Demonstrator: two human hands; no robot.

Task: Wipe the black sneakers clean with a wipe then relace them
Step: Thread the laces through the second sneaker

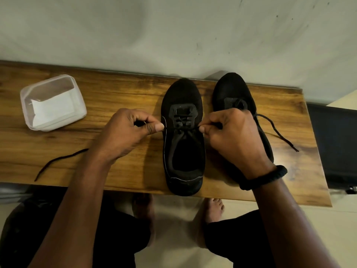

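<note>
Two black sneakers stand side by side on a wooden bench [119, 89], toes toward the wall. The left sneaker [182, 97] has its black lace [185, 128] threaded through the lower eyelets. My left hand [127, 132] pinches one end of that lace at the shoe's left side. My right hand [233, 136] pinches the other end at its right side, pulling it taut across the tongue. The right sneaker [231, 88] lies partly hidden under my right hand. A loose lace tail [278, 132] trails right of it; another tail [58, 161] lies on the bench by my left forearm.
A clear plastic tub [53, 102] holding white wipes sits at the bench's left end. The bench backs onto a pale wall. A dark object [336, 144] stands off its right end. My bare feet [212, 209] are on the floor below the front edge.
</note>
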